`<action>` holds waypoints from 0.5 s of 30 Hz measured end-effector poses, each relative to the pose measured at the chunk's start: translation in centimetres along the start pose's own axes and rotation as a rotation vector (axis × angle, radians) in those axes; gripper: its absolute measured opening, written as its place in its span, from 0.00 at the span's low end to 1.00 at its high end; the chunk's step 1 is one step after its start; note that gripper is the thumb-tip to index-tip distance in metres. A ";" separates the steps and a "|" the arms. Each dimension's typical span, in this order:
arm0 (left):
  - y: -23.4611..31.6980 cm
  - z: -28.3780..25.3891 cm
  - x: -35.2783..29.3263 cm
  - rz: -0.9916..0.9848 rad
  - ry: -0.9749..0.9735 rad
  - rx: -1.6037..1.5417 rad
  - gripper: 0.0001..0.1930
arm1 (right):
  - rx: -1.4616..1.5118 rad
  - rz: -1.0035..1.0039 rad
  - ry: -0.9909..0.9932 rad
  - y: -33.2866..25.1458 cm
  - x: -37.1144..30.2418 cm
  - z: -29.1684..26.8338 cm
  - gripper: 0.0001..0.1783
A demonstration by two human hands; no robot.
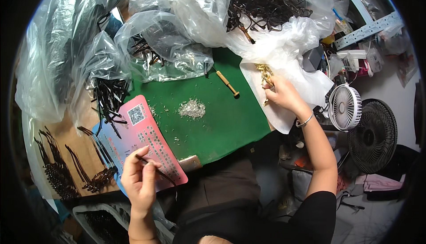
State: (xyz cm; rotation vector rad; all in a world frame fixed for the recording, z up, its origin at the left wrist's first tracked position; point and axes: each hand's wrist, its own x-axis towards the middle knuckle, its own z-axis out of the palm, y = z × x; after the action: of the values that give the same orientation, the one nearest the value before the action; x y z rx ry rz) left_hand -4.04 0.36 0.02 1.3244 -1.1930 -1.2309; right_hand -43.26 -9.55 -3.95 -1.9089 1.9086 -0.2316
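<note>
Above the pink card [166, 173] my left hand [141, 177] pinches a thin, dark brown eyeglass temple [163, 174] between thumb and fingers. Over at the right edge of the green mat [230, 133], my right hand [284, 94] has its fingers curled in on several gold-coloured metal pieces [264, 73] lying on white sheeting. Its fingertips are partly hidden among them. A heap of tiny silvery bits [192, 109] lies mid-mat, and a brass-handled screwdriver [227, 84] rests beyond it.
Dark eyeglass temples [110, 96] lie loose at the left, with brown frame parts [57, 173] in rows nearer me. Clear plastic bags [168, 44] crowd the back, and dark frames [266, 4] are heaped on white plastic. A white fan [345, 107] and a black fan [372, 135] stand right.
</note>
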 end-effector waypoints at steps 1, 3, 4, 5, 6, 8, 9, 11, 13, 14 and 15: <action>-0.5 0.4 -0.1 -0.005 -0.032 0.010 0.15 | -0.018 -0.005 -0.025 0.4 0.0 -0.2 0.11; -0.9 1.3 -0.3 0.018 -0.079 0.012 0.16 | -0.033 0.001 -0.079 0.5 0.5 -0.3 0.11; -0.9 1.6 -0.4 -0.022 -0.119 -0.011 0.16 | -0.027 -0.009 -0.063 0.2 0.4 -0.4 0.11; -0.6 2.1 -0.5 -0.089 -0.131 -0.079 0.16 | -0.024 -0.020 -0.051 -0.2 0.3 -0.6 0.10; -0.3 2.5 -0.7 -0.156 -0.143 -0.147 0.16 | -0.022 -0.032 -0.039 -0.8 0.2 -1.0 0.10; -1.0 2.2 -1.3 -0.233 -0.181 -0.154 0.16 | 0.027 0.008 -0.011 -3.5 -0.8 -2.0 0.09; -1.4 2.0 -1.3 -0.247 -0.207 -0.161 0.16 | 0.052 0.028 -0.003 -4.8 -1.4 -2.5 0.09; -1.6 2.1 -1.6 -0.300 -0.280 -0.174 0.15 | 0.198 -0.098 -0.040 -7.0 -3.2 -2.7 0.08; -1.6 2.3 -2.0 -0.312 -0.371 -0.183 0.14 | 0.425 -0.216 -0.235 -10.7 -5.0 -2.2 0.08; -1.3 2.9 -2.0 -0.310 -0.389 -0.135 0.15 | 0.553 -0.281 -0.381 -12.3 -5.7 -1.3 0.08; -1.3 3.4 -1.9 -0.248 -0.426 -0.069 0.14 | 0.611 -0.296 -0.477 -13.6 -5.9 -0.3 0.08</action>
State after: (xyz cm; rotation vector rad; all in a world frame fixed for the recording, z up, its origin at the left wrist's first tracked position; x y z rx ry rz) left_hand -7.41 2.35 -1.27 1.2195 -1.2871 -1.7828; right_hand -31.23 -4.38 2.94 -1.6217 1.0813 -0.3599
